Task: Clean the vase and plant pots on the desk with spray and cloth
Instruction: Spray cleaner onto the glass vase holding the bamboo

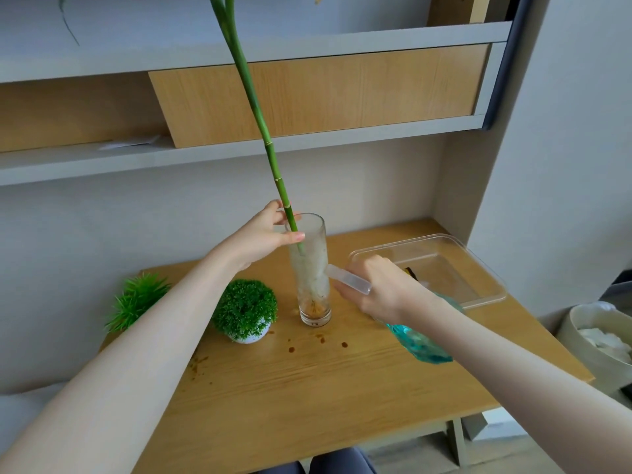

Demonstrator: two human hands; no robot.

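Both arms reach in from the bottom. Left hand [265, 236] pinches the glass vase [312, 268] rim mid-frame on the desk [307, 388]. Right hand [383, 289] holds the spray bottle [410, 333], aimed at the cloudy vase. No cloth shows, so wiping and both plant pots [244, 311] look left.

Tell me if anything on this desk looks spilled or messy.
Yes. Brown drops spot the desk in front of the glass vase, with more specks near the round plant pot. The vase's inside looks cloudy, with brown residue at the bottom.

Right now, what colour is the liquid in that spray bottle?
Blue-green, in the spray bottle; seen in the head view.
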